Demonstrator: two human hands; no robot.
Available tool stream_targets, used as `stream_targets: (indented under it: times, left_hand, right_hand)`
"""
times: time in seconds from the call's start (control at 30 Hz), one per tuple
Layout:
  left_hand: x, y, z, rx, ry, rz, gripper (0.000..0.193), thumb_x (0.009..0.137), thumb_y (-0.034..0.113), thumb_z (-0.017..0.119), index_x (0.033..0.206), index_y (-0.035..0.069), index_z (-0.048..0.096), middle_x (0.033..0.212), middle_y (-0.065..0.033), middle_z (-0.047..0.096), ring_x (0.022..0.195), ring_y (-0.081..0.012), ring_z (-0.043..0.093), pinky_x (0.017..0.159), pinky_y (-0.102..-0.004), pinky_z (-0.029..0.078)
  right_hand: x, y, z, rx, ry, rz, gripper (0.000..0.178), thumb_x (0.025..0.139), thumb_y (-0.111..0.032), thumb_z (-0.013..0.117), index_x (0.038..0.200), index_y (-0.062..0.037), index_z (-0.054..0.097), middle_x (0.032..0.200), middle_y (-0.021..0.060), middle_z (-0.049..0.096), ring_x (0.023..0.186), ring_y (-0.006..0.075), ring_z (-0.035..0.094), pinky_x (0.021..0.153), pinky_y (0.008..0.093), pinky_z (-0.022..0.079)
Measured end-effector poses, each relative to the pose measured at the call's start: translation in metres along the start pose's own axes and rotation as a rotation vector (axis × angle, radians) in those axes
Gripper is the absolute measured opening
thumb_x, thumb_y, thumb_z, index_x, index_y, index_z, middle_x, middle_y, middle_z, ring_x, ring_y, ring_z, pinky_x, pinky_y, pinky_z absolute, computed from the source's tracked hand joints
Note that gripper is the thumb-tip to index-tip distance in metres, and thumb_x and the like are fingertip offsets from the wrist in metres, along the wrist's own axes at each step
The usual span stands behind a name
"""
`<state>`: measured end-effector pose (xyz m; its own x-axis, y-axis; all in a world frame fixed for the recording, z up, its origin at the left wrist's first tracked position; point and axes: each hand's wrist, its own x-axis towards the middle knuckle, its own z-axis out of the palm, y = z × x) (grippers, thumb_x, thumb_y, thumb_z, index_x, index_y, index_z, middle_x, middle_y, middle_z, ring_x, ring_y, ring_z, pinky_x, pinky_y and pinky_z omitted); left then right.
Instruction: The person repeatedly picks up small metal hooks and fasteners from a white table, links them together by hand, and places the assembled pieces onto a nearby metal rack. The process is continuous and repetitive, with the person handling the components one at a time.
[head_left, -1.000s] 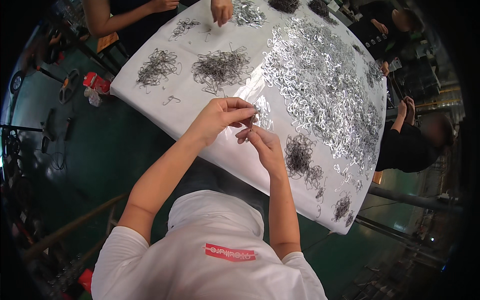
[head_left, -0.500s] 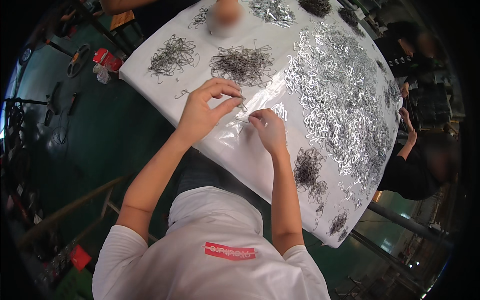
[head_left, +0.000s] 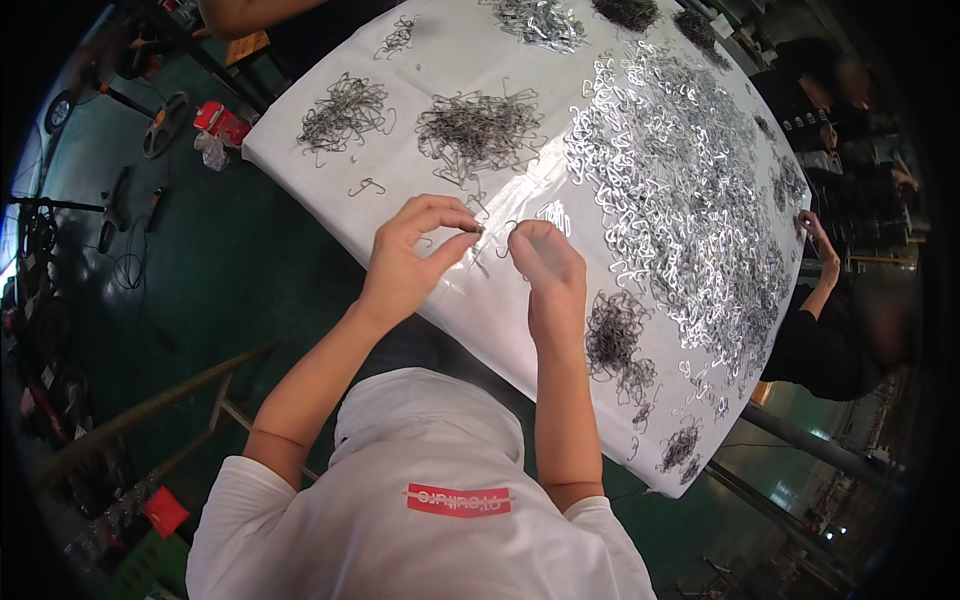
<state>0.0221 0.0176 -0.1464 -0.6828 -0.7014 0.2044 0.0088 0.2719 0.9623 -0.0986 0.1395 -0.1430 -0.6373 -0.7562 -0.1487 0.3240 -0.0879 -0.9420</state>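
My left hand pinches a small bent wire hook between thumb and fingertips, just above the white-covered table. To its right, my right hand holds another wire hook between thumb and forefinger, the curved end sticking out to the left. The two hooks are a short gap apart. Beyond my hands lies a tangled heap of dark wire hooks. A few shiny pieces lie in a small cluster beside my right hand. Near my left hand rests a loose hook.
A broad spread of shiny metal hooks covers the table's right side. Smaller dark heaps sit at the left and near right. Another person's arm shows at the far left; a co-worker's hand is at the right edge.
Both my hands have come slightly nearer to me, and my right hand has turned more upright, its hook showing. The co-worker's hand at the far side has withdrawn from the table.
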Motion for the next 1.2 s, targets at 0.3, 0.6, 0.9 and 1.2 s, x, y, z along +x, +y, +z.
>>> stream_targets:
  times: [0.3, 0.6, 0.9, 1.2]
  left_hand:
    - [-0.006, 0.023, 0.048, 0.004, -0.007, 0.096, 0.016, 0.075, -0.003, 0.072, 0.090, 0.004, 0.070, 0.094, -0.0053, 0.065, 0.090, -0.0198, 0.061, 0.079, -0.0302, 0.048]
    - [0.026, -0.036, 0.084, 0.260, 0.038, 0.183, 0.012, 0.079, 0.004, 0.070, 0.091, 0.005, 0.070, 0.098, -0.0064, 0.063, 0.095, -0.0230, 0.060, 0.083, -0.0336, 0.048]
    - [0.061, -0.127, 0.136, 0.869, -0.162, 0.345, 0.017, 0.078, 0.018, 0.069, 0.093, 0.010, 0.065, 0.095, -0.0023, 0.058, 0.096, -0.0212, 0.052, 0.080, -0.0377, 0.038]
    - [0.074, -0.129, 0.119, 1.124, -0.237, 0.532, 0.011, 0.083, 0.014, 0.060, 0.092, 0.009, 0.064, 0.090, -0.0036, 0.061, 0.092, -0.0197, 0.056, 0.082, -0.0356, 0.039]
  right_hand:
    - [-0.014, -0.017, -0.005, 0.019, 0.249, -0.076, 0.013, 0.091, -0.015, 0.066, 0.093, -0.0036, 0.060, 0.088, -0.0002, 0.059, 0.084, 0.0075, 0.051, 0.074, 0.0220, 0.041]
    - [-0.012, -0.019, -0.026, -0.022, 0.341, -0.440, 0.008, 0.092, -0.005, 0.061, 0.090, -0.0025, 0.053, 0.086, -0.0011, 0.049, 0.077, 0.0062, 0.045, 0.069, 0.0204, 0.037]
    - [-0.006, -0.019, -0.056, -0.108, 0.394, -0.458, 0.006, 0.092, -0.003, 0.061, 0.094, -0.0034, 0.055, 0.086, -0.0035, 0.048, 0.074, 0.0036, 0.040, 0.066, 0.0182, 0.032]
    - [-0.015, -0.013, -0.049, -0.120, 0.342, -0.421, 0.007, 0.090, -0.002, 0.061, 0.089, -0.0022, 0.054, 0.085, -0.0007, 0.050, 0.077, 0.0064, 0.044, 0.072, 0.0202, 0.037]
